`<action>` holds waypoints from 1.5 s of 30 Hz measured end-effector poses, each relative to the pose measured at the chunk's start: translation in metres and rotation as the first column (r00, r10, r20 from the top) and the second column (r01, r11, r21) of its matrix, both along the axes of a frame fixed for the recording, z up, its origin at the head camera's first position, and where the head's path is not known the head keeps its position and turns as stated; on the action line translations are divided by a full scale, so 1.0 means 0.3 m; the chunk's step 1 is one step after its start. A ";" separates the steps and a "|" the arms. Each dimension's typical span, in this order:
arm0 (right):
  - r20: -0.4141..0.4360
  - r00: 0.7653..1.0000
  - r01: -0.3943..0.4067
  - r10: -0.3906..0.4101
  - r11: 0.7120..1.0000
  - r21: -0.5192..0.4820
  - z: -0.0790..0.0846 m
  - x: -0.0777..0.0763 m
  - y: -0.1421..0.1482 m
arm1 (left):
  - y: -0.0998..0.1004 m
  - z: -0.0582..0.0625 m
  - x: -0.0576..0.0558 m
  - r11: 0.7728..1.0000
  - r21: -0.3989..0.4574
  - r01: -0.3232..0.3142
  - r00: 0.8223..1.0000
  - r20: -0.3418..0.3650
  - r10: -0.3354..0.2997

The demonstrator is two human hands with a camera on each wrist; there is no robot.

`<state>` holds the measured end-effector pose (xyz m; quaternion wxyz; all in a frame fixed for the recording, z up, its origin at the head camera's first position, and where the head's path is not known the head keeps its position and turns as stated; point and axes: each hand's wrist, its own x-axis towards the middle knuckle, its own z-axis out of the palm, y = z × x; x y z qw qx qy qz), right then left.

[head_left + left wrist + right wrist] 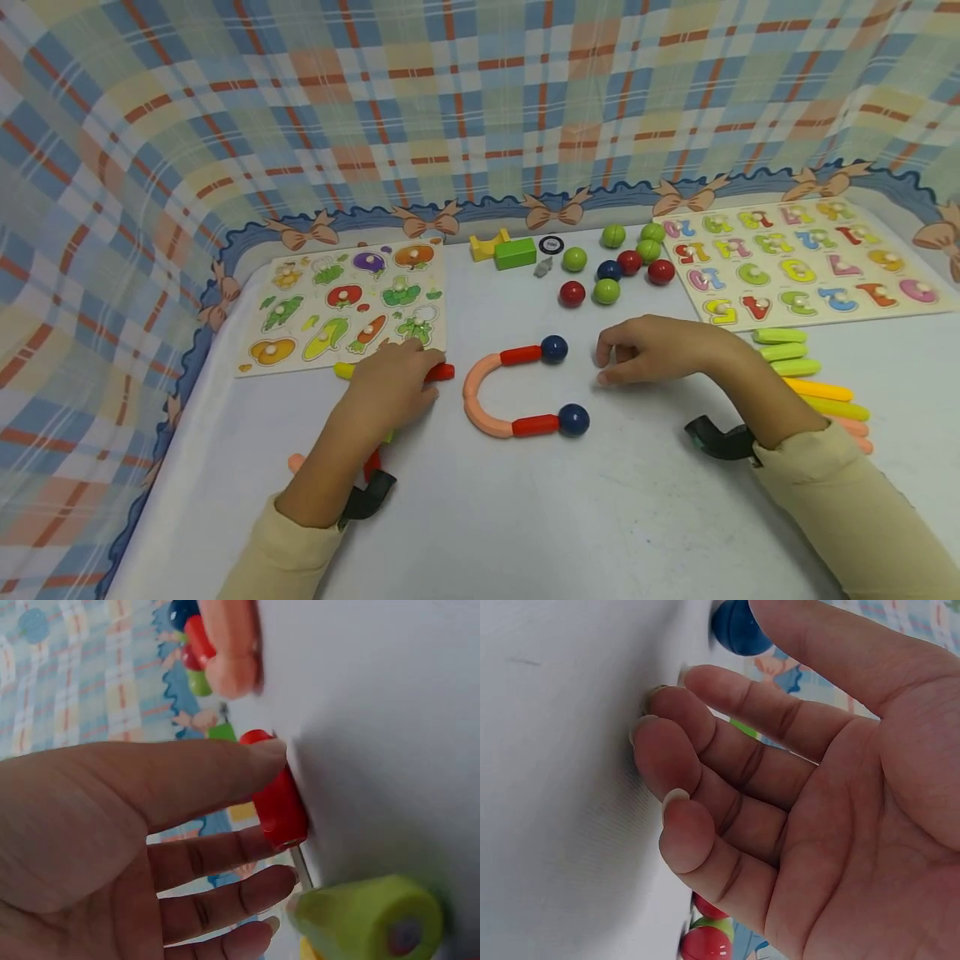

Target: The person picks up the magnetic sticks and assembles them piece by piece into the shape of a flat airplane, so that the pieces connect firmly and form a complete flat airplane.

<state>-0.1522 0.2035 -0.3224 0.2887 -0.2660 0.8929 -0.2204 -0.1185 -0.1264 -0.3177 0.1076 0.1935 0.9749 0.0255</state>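
My left hand [397, 383] pinches a short red magnetic rod [281, 802] between thumb and forefinger, close over the table; its other fingers are loosely spread. Near those fingers, a light green rod [367, 919] shows its metal end in the left wrist view. To the right lies a U shape of two curved pink rods [480, 392] and two red rods [536, 426], tipped with dark blue balls [573, 419]. My right hand [652, 350] hovers right of that shape, fingers loosely bent, holding nothing; one blue ball [740, 628] appears beyond its thumb in the right wrist view.
A vegetable puzzle board [341, 308] lies back left and a number puzzle board [810, 262] back right. Between them are red, green and blue balls [572, 293], a green block [515, 253] and a yellow piece [490, 246]. Several rods [821, 389] lie beside my right forearm.
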 end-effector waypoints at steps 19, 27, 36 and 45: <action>0.072 0.997 0.045 -0.042 0.998 -0.039 -0.020 -0.020 0.006 | 0.071 0.068 -0.026 0.974 0.227 -0.021 0.995 0.098 -0.001; 0.056 0.997 0.050 -0.047 0.998 -0.043 -0.022 -0.022 0.008 | 0.258 0.084 -0.197 0.867 0.474 -0.152 0.949 0.316 -0.007; 0.035 0.999 0.022 -0.019 0.997 -0.068 -0.045 -0.036 0.006 | 0.357 -0.006 -0.329 0.834 0.403 -0.378 0.866 0.473 0.164; 0.042 0.998 0.041 -0.038 0.996 -0.079 -0.055 -0.040 0.011 | 0.377 -0.046 -0.314 0.815 0.409 -0.411 0.836 0.525 0.158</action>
